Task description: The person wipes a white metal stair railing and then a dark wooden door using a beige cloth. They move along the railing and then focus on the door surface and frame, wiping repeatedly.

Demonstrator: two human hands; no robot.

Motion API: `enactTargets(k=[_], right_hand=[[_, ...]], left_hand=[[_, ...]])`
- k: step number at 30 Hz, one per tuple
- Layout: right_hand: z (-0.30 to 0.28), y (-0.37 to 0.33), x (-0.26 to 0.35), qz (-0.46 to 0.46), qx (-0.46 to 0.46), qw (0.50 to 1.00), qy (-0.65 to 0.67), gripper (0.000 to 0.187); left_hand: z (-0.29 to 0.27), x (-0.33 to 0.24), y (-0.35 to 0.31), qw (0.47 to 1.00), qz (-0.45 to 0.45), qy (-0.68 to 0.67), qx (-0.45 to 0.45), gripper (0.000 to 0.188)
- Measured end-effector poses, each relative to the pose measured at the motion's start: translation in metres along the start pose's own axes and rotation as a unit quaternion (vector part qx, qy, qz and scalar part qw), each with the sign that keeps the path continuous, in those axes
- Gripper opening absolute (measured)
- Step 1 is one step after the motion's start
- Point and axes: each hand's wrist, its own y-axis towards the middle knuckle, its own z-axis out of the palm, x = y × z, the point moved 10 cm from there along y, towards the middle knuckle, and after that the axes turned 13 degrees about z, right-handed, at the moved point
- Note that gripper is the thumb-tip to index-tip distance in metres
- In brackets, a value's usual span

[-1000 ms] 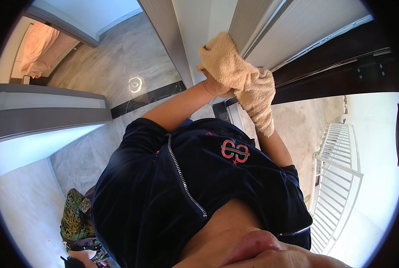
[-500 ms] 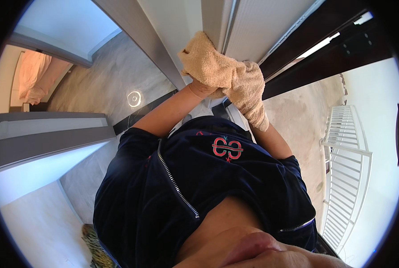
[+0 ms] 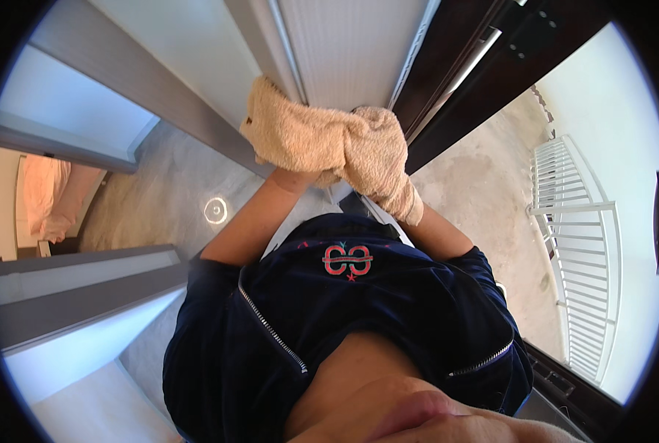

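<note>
A tan, fluffy towel [image 3: 304, 139] covers both hands, bunched and slightly twisted between them. My left hand [image 3: 291, 179] is closed on its left end; only the wrist and a little skin show below the cloth, against the upright grey frame edge. My right hand is wrapped down to the wrist in the towel's right part, its fingers hidden; my right forearm [image 3: 439, 235] comes out below it. Just beyond the towel rises a pale, finely ribbed panel [image 3: 355, 55] with a metal strip [image 3: 289, 52] along its left side.
Dark brown framing [image 3: 459, 92] stands right of the panel. A white railing [image 3: 577, 251] runs along the right, beside a beige floor [image 3: 484, 162]. On the left are a grey-edged door [image 3: 86, 284], a glossy grey floor [image 3: 174, 173] and a room with pink bedding [image 3: 47, 196].
The whole view has swung, so the panel and frame sit farther left. My hands and the towel appear farther left and slightly lower, still against the upright. A patterned fabric has left view at lower left.
</note>
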Motion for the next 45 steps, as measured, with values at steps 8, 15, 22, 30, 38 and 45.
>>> enactTargets(k=[8,15,22,30,38,45], right_hand=[[0.003,0.017,-0.062,0.242,0.132,0.879,0.389,0.052],[0.001,0.018,-0.037,0.211,0.114,0.938,0.248,0.054],[0.024,0.005,-0.04,0.246,0.139,0.808,0.516,0.077],[0.038,-0.011,-0.031,0.139,0.107,0.972,0.155,0.075],[0.042,-0.016,-0.033,0.095,0.113,0.965,0.216,0.071],[0.041,-0.009,-0.043,0.149,0.043,0.939,0.306,0.074]], left_hand=[[-0.01,-0.069,0.037,0.874,0.301,0.376,0.06,0.049],[0.0,-0.032,0.022,0.959,0.163,0.22,0.065,0.05],[-0.01,-0.078,0.058,0.914,0.236,0.327,0.054,0.049],[-0.001,-0.059,0.039,0.961,0.185,0.204,0.033,0.051],[-0.015,-0.077,0.072,0.923,0.253,0.286,0.035,0.054],[-0.008,-0.075,0.059,0.922,0.244,0.298,0.032,0.057]])
